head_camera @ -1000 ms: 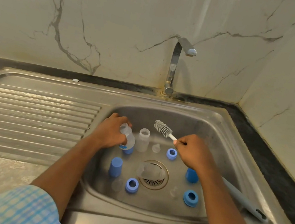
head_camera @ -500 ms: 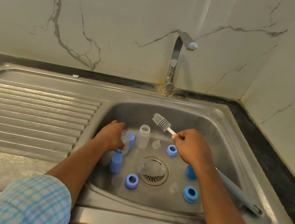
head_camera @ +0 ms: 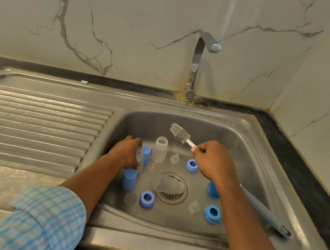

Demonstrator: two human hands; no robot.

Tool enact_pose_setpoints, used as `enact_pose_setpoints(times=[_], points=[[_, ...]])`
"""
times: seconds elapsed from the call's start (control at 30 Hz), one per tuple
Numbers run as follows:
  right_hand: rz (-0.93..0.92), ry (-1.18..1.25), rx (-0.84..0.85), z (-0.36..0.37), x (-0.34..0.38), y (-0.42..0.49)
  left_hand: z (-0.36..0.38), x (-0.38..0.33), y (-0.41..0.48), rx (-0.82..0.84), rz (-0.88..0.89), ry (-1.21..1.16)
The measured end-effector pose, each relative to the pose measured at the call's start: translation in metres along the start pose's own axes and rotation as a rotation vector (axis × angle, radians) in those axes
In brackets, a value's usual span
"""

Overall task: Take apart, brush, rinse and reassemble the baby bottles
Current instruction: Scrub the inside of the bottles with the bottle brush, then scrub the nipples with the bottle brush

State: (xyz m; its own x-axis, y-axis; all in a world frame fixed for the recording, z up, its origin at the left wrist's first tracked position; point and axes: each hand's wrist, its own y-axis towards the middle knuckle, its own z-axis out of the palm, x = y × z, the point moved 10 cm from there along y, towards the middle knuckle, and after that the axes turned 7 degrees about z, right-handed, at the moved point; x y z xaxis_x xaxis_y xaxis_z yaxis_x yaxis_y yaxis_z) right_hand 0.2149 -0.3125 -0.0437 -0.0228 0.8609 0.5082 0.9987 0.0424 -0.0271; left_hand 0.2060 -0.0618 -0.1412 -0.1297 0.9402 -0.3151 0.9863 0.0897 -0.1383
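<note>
Though the bottles (head_camera: pixel 160 149) lie dismantled in the sink (head_camera: pixel 261 159) — blue rings (head_camera: pixel 147 199), caps (head_camera: pixel 129 178), clear teats (head_camera: pixel 175 158) scattered round the drain (head_camera: pixel 171 195) — brushing looks barely begun. The left hand (head_camera: pixel 126 153) grips one clear bottle (head_camera: pixel 140 160), seemingly tilted, near the left wall; the right hand (head_camera: pixel 213 163) clasps the brush (head_camera: pixel 180 133), bristles raised. Rinsing and reassembly remain.
</note>
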Motion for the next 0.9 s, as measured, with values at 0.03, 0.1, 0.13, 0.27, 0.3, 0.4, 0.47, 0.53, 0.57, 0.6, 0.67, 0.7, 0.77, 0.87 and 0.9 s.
enact_pose_setpoints(times=[0.03, 0.1, 0.13, 0.27, 0.3, 0.4, 0.47, 0.53, 0.57, 0.6, 0.67, 0.7, 0.77, 0.87, 0.9], points=[[0.000, 0.000, 0.002, 0.000, 0.000, 0.000, 0.001, 0.000, 0.000, 0.002, 0.001, 0.002], [-0.002, 0.006, 0.005, 0.000, -0.001, 0.000, 0.002, 0.000, -0.001, 0.009, 0.001, 0.017], [-0.002, 0.010, 0.008, 0.001, -0.001, 0.000, 0.004, -0.001, -0.001, 0.014, 0.001, 0.028], [0.011, 0.018, 0.013, 0.001, -0.002, 0.000, 0.007, -0.001, -0.002, 0.030, -0.004, 0.042], [0.019, 0.024, 0.014, 0.001, -0.003, 0.001, 0.008, -0.001, -0.002, 0.032, -0.004, 0.042], [0.061, 0.048, 0.005, -0.003, -0.009, 0.001, 0.010, 0.000, 0.000, 0.043, -0.007, 0.042], [0.083, 0.056, -0.015, -0.006, -0.013, 0.002, 0.012, 0.000, 0.000, 0.051, -0.017, 0.046], [0.091, 0.065, -0.031, -0.009, -0.015, 0.003, 0.011, 0.000, 0.000, 0.054, -0.016, 0.056], [0.089, 0.066, -0.037, -0.010, -0.016, 0.003, 0.011, -0.001, 0.000, 0.060, -0.011, 0.063], [0.084, 0.068, -0.041, -0.011, -0.016, 0.004, 0.011, -0.001, 0.000, 0.064, -0.007, 0.072], [0.057, 0.068, -0.043, -0.014, -0.013, 0.004, 0.003, -0.002, -0.002, 0.036, -0.010, 0.086], [0.036, 0.068, -0.044, -0.017, -0.011, 0.004, -0.006, -0.006, -0.004, -0.014, -0.008, 0.089], [0.001, 0.073, -0.058, -0.024, -0.006, 0.003, -0.032, -0.019, -0.009, -0.196, 0.026, 0.093], [-0.018, 0.066, -0.101, -0.040, -0.006, 0.002, -0.054, -0.061, -0.019, -0.373, 0.174, 0.054], [-0.019, 0.056, -0.125, -0.047, -0.008, 0.002, -0.049, -0.078, -0.018, -0.336, 0.223, 0.067]])
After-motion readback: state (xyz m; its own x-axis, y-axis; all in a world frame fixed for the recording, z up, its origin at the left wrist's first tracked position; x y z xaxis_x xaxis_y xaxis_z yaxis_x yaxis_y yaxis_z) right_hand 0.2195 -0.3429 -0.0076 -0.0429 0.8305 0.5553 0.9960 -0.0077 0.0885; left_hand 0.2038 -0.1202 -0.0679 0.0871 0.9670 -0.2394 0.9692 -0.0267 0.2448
